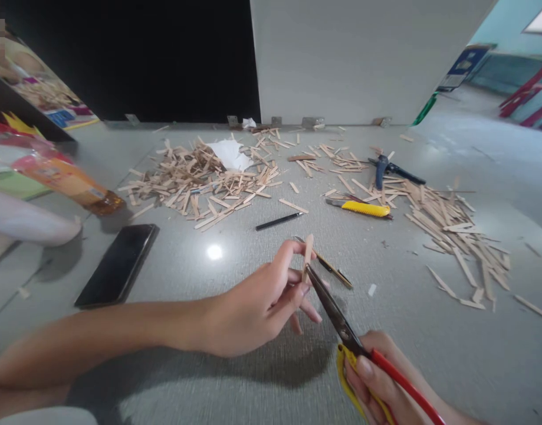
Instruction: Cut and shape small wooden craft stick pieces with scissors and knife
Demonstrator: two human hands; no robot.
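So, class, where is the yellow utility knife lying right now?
The yellow utility knife lies on the grey floor right of centre, between the black pen and the right-hand pile of wooden sticks.

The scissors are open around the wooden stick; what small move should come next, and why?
Probably close the scissors with the right hand: the blades already sit on either side of the wooden stick, which the left hand pinches upright.
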